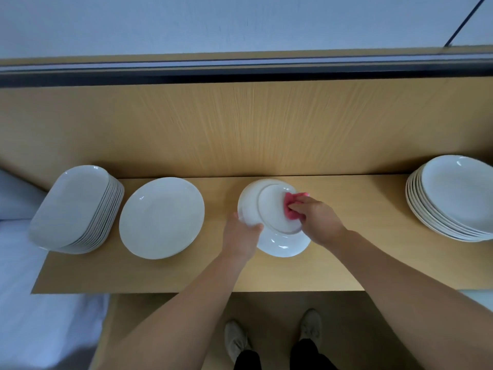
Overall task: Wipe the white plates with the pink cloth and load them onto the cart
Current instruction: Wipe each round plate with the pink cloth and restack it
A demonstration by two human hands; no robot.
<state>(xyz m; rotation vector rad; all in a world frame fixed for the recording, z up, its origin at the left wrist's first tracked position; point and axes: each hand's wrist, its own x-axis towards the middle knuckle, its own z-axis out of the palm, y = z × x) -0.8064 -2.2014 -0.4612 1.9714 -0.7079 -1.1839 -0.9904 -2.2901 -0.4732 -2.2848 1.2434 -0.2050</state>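
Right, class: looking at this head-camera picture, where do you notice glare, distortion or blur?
Head view: wide-angle stretch fans the grain of the wooden back panel outward; small glints sit on the held plate and the right plate stack; light is soft, shadows faint, nothing badly blurred.

Your left hand [241, 236] grips the upturned plate [269, 209] at its 8 o'clock rim, above a second plate [282, 245]. Your right hand [317, 220] holds the pink cloth [290, 209] against its base at 3 o'clock. Single plate [161, 217] at 9 o'clock, oblong dishes [72, 209] stacked beyond it. Round stack [453, 201] far out at 3 o'clock.
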